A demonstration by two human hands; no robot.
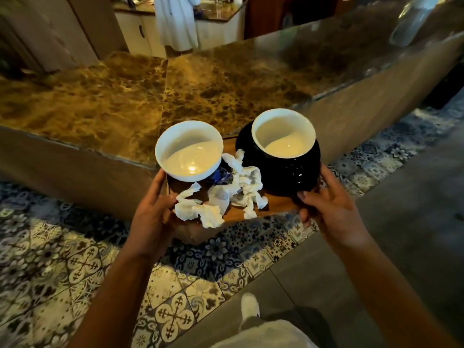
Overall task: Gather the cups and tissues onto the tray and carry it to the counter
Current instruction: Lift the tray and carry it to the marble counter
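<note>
I hold a small wooden tray (276, 204) in the air just before the near edge of a brown marble counter (213, 81). My left hand (153, 214) grips the tray's left side and my right hand (331, 209) grips its right side. On the tray stand a white cup (189, 151) at the left and a black cup with a white inside (283, 146) at the right. Crumpled white tissues (226, 194) lie between and in front of the cups. A blue wrapper (222, 175) peeks out beside the white cup.
The counter's vertical front face (62, 162) rises from a patterned tile floor (75, 259). A person in a white robe (175, 21) stands beyond the counter by kitchen cabinets. A clear glass vessel (411, 21) sits at the counter's far right. My white shoe (249, 305) shows below.
</note>
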